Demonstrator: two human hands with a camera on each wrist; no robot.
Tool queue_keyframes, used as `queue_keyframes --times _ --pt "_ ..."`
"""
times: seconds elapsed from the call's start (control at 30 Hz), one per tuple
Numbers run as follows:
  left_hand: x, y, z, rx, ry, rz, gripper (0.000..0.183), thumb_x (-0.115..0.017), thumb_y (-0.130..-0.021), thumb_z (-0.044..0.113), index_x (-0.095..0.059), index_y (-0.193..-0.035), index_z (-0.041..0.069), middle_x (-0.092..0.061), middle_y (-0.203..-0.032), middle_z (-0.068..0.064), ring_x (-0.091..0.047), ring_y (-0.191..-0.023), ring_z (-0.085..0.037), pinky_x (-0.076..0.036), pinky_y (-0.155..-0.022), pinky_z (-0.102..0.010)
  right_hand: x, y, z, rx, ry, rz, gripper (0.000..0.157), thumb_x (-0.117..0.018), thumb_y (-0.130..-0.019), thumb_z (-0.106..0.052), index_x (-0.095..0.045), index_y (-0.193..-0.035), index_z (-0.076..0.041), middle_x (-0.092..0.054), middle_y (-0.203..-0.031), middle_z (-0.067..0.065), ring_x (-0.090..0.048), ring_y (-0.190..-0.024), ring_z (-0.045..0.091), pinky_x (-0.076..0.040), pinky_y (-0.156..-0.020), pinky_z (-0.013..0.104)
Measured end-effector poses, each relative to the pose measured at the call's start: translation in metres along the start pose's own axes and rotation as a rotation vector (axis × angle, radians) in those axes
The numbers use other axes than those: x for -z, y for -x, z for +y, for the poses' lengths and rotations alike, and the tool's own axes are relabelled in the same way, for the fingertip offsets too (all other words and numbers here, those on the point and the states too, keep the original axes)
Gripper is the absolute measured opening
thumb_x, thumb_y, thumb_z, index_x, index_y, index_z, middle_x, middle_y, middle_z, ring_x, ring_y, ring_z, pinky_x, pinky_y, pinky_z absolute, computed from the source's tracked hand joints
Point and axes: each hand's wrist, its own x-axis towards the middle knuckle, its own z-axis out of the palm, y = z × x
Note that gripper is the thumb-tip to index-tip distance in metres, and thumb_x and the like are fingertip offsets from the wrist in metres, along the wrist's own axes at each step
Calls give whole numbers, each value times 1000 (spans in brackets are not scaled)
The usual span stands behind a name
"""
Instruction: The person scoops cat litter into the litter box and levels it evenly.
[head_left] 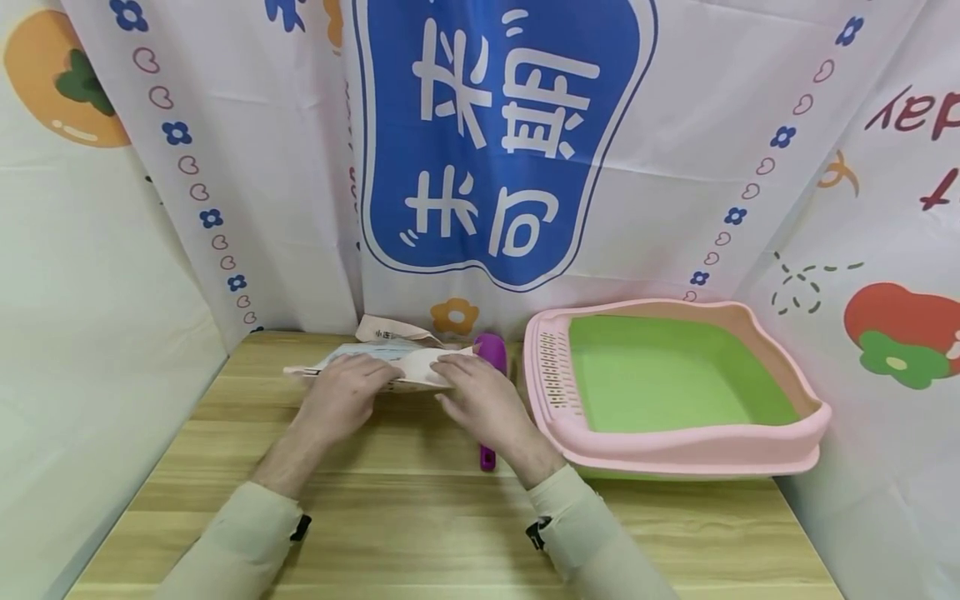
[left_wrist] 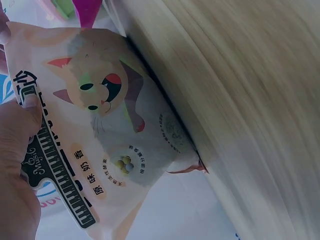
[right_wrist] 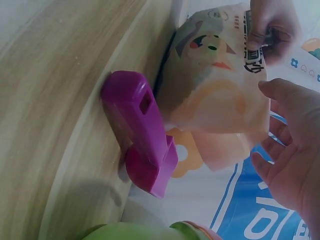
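Observation:
A cat litter bag (left_wrist: pixel 145 165), pale pink with a cartoon cat and a piano-key print, stands at the back of the wooden table. My left hand (head_left: pixel 343 398) grips its top edge, the thumb lying across the printed front in the left wrist view. At the bag's other top corner is my right hand (head_left: pixel 487 400), its thumb on the front and its fingers curved loosely behind the edge in the right wrist view. Beside the bag, partly hidden by my right hand in the head view, lies a purple litter scoop (right_wrist: pixel 137 112).
A pink-rimmed litter box (head_left: pixel 697 454) with a green inside stands on the right of the table (head_left: pixel 420 533). White printed cloth (head_left: pixel 675 125) hangs close behind the bag and along both sides.

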Motion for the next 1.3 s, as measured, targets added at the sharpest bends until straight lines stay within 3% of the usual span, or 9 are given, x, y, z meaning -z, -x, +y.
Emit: queue_keyframes --times 0.3,0.53,0.67,0.77,0.9,0.97,1.3 --pt "-7 -8 6 -27 22 32 48 -70 -77 -15 -78 -112 18 -82 -109 1 -77 -104 -25 -62 -94 -45 -2 5 1 -38 58 -34 48 -78 -96 -35 -65 -141 -25 -67 -147 -6 -64 -136 18 -47 -123 41" --pt "-9 -10 10 -25 50 35 43 -73 -82 -11 -78 -111 20 -82 -108 3 -77 -106 -25 -62 -95 -45 -7 7 3 -33 94 -11 38 -76 -97 -31 -69 -135 -28 -72 -140 -9 -67 -131 13 -52 -118 39" --pt "-7 -10 11 -5 57 -1 37 -73 -88 -5 -78 -113 22 -82 -110 4 -76 -109 -24 -61 -100 -46 -10 8 4 -42 104 -13 32 -75 -98 -31 -72 -130 -32 -73 -138 -12 -70 -126 10 -58 -109 34" --pt "-3 -9 11 18 70 -50 36 -71 -91 -3 -78 -116 22 -82 -113 4 -75 -113 -24 -59 -106 -47 -11 8 3 -68 124 -18 29 -75 -98 -32 -74 -127 -36 -74 -136 -15 -76 -114 10 -65 -88 33" --pt "3 -8 10 40 92 -117 32 -74 -95 6 -76 -121 24 -80 -119 4 -74 -117 -23 -58 -109 -48 -11 9 1 -95 163 -21 29 -76 -98 -33 -74 -127 -40 -75 -130 -20 -79 -94 11 -63 -65 32" --pt "7 -6 9 48 105 -139 30 -77 -95 13 -76 -122 24 -79 -122 4 -74 -118 -23 -58 -109 -49 -12 10 1 -101 168 -22 28 -75 -98 -34 -75 -126 -41 -75 -128 -21 -79 -91 10 -62 -62 32" --pt "28 8 -5 111 124 -177 32 -81 -93 29 -75 -124 21 -78 -125 0 -73 -120 -27 -59 -106 -52 -12 10 1 -117 143 -40 24 -73 -100 -36 -75 -122 -43 -73 -131 -24 -77 -107 4 -64 -67 31"
